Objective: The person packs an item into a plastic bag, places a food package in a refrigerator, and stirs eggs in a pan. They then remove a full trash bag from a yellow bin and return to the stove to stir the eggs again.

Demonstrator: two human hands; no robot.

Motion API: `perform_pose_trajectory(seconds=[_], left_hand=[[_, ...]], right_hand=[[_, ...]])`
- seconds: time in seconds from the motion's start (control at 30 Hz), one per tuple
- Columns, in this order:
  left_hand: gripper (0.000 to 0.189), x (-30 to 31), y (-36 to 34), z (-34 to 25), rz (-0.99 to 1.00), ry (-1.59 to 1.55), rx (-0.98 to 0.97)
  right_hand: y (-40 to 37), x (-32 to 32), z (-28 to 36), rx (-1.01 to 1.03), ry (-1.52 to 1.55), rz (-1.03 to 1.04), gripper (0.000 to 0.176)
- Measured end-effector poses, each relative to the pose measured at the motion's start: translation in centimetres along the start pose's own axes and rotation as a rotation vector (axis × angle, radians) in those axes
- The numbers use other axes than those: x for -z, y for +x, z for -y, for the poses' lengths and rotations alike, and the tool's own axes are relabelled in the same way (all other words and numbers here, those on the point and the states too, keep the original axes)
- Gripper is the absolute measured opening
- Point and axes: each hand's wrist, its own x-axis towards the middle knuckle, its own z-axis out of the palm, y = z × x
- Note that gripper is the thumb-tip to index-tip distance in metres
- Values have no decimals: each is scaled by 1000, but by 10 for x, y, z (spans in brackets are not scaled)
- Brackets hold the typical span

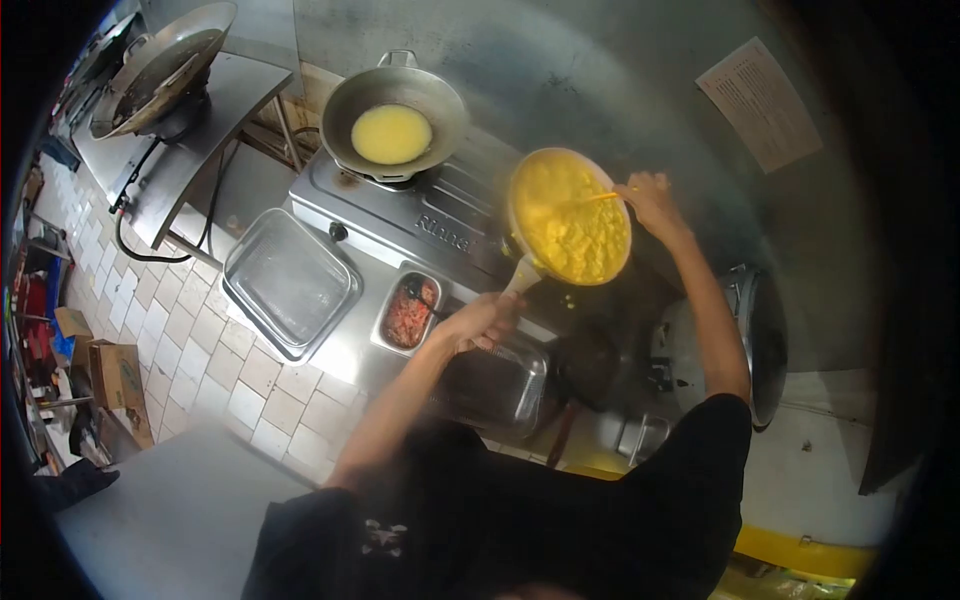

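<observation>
My left hand [485, 322] is closed around the pale handle of a frying pan [524, 272]. The pan is raised and tilted over the right side of the stove, full of yellow scrambled egg [572, 225]. At the pan's right rim, my right hand [652, 204] is closed on a thin orange-yellow utensil [600, 196]. Its far end lies in the egg, so I cannot make out whether it is a spoon or a spatula. A few bits of egg [569, 300] lie below the pan.
A wok [340, 120] with yellow liquid sits on the left burner of the stove [400, 225]. In front are a clear tray [300, 290], a metal container of reddish food [408, 315] and another clear container [500, 385]. A large lidded pot [765, 350] stands right.
</observation>
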Motion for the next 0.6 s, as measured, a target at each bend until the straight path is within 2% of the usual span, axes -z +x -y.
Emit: perform_pose_trajectory(seconds=[0.17, 0.23, 0.37, 0.43, 0.47, 0.53, 0.57, 0.6], left_hand=[[42, -2, 0, -3, -35, 44, -9], [42, -2, -1, -1, -48, 55, -6], [43, -1, 3, 0, -61, 66, -13], [45, 6, 4, 4, -12, 69, 2], [46, 2, -1, -1, -29, 76, 11], [44, -4, -5, -5, -26, 34, 11], [44, -3, -5, -9, -33, 44, 7], [43, -3, -5, -8, -15, 41, 3]], right_hand=[[-21, 42, -9, 70, -75, -126, 27], [-20, 56, -12, -69, -137, -169, 27], [22, 37, -28, -128, -250, -206, 27], [61, 18, -20, -181, -349, -32, 28], [77, 8, -14, -186, -353, -45, 30], [104, 6, 2, -47, -282, -15, 31], [110, 7, 10, -50, -278, -28, 31], [113, 6, 20, 99, -323, -28, 29]])
